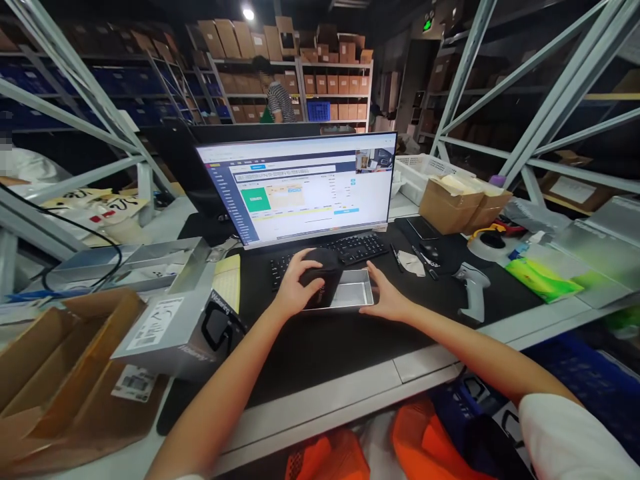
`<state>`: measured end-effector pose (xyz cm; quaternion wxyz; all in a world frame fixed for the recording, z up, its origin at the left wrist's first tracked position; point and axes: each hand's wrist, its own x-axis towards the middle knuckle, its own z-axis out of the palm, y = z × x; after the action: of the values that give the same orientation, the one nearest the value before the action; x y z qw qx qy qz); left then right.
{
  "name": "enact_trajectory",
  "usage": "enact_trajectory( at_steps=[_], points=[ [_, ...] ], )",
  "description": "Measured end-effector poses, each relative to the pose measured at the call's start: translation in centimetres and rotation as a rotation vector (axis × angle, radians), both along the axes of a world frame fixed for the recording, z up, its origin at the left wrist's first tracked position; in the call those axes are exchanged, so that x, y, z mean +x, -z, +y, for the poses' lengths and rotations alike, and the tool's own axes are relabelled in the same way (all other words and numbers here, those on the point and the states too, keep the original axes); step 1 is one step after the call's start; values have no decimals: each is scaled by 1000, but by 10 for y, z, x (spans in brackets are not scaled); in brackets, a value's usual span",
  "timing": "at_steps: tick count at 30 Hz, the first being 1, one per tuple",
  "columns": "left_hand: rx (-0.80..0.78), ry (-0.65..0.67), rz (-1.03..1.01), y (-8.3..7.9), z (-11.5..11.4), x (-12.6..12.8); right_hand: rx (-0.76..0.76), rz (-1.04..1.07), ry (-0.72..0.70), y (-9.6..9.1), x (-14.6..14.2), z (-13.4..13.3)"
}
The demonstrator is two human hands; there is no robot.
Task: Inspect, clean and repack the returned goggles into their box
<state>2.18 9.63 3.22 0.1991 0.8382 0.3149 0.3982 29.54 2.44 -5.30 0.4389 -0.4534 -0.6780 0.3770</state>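
Note:
A small open silver box (353,292) lies on the black desk mat (340,340) in front of the keyboard (350,248). My left hand (295,285) grips a black pouch-like item (323,279) and holds it over the left end of the box. At the box's right edge rests my right hand (386,297), fingers curved against the side of the box. Behind stands a lit monitor (305,187).
A grey product box with sunglasses printed on it (175,327) and open cardboard cartons (60,373) sit at the left. A barcode scanner (473,288), a mouse, brown boxes (463,203) and green packets are at the right. A person stands far back among the shelves.

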Motion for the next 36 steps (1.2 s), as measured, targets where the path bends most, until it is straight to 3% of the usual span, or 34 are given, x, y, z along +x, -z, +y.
enact_trajectory(
  at_steps=[2, 4, 8, 11, 14, 16, 18, 21, 24, 28, 31, 34, 36],
  points=[
    [71, -156, -120, 3, -2, -6, 21, -13, -7, 3, 1, 7],
    [198, -227, -213, -2, -9, -9, 37, -31, -10, 5, 0, 14],
    [516, -225, -313, -42, -41, -17, 68, -76, -22, 6, -3, 27],
    [541, -92, -134, -80, -77, -20, 99, -114, -45, 5, -1, 37],
    [387, 231, 259, -93, -109, -5, 143, -184, -72, 2, 2, 49],
    [296, 421, 539, -81, -121, 16, 176, -238, -93, 0, 5, 55],
    [239, 527, 721, -58, -124, 38, 214, -305, -114, -3, 7, 58],
    [214, 561, 787, -23, -116, 60, 242, -386, -122, -8, 10, 59],
    [190, 523, 749, -4, -104, 65, 169, -396, -95, -17, 11, 63],
    [94, 420, 667, 3, -93, 62, -8, -381, -101, -25, 7, 74],
    [-9, 393, 660, 5, -86, 60, -21, -383, -56, -20, 9, 72],
    [-84, 431, 697, 4, -79, 59, 7, -357, 119, -11, 22, 47],
    [-98, 433, 680, 2, -73, 57, -63, -317, 167, -8, 34, 21]
  ],
)
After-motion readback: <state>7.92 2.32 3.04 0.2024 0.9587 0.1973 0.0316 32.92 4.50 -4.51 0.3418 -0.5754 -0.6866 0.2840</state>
